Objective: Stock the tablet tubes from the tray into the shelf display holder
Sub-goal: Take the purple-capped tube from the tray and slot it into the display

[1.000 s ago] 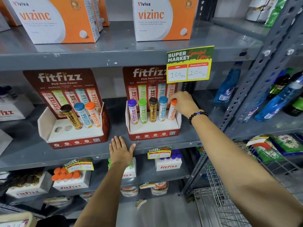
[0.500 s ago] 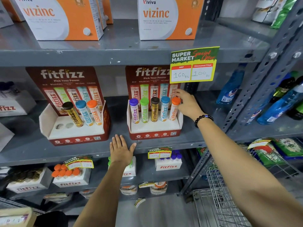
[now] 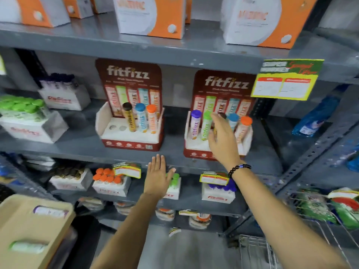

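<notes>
Now the whole view has swung to the left, so the beige tray (image 3: 29,230) comes into sight at the lower left, with a purple-capped tube (image 3: 50,211) and a green-capped tube (image 3: 27,246) lying in it. The right holder (image 3: 217,136) on the shelf (image 3: 81,146) is full: five tubes stand in it. The right hand (image 3: 223,140) has let go of the orange-capped tube (image 3: 243,129) and now passes in front of this holder, fingers (image 3: 215,119) spread and holding nothing. I judge it is going toward the tray for the next tube. The left holder (image 3: 130,129) has three tubes and two free holes on its left side, which match the two tubes in the tray. The left hand (image 3: 158,177) lies flat and open on the shelf edge, also holding nothing.

The picture is blurred by motion. The brown-capped tube (image 3: 222,115) in the right holder is mostly hidden behind the right hand, and the price card (image 3: 285,80) cannot be read.
</notes>
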